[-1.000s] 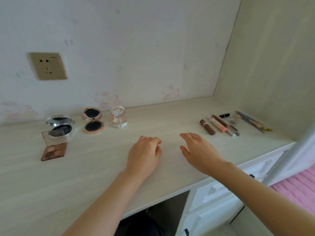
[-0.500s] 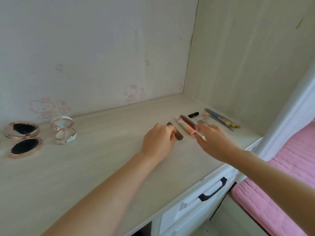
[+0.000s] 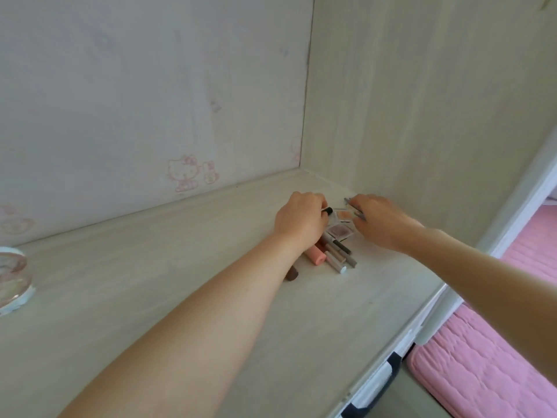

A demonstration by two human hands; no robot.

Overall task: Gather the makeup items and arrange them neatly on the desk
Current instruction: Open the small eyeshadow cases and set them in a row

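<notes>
Evidently both hands are working the cluster of sticks and pans at the desk's (image 3: pixel 180 282) far right corner. Left hand (image 3: pixel 301 220): fingers curled down over a small black-tipped tube (image 3: pixel 328 210), seemingly pinching it; grip itself hidden under the knuckles. Right hand (image 3: pixel 381 220): fingers bent onto thin dark pencils (image 3: pixel 351 201) near the side panel (image 3: pixel 422 101), likely drawing them in toward the rest; whether it clamps them or only presses, cannot tell. Between the hands lie two small eyeshadow pans (image 3: pixel 342 223), close together. Nearer the camera, a pink tube (image 3: pixel 407 257), several grey-brown pencils (image 3: pixel 340 257) lying roughly parallel, and a brown lipstick (image 3: pixel 291 275) part-hidden by the left forearm. Judged: hands bracket the group from both sides to herd loose items together. Surface: pale wood-grain laminate, smooth. Open round compact (image 3: pixel 12 279) well apart at left edge. Back wall (image 3: pixel 150 86) shows faint pink cartoon prints; dark drawer handle (image 3: pixel 373 390) below; pink bedding (image 3: pixel 482 357) at right.
</notes>
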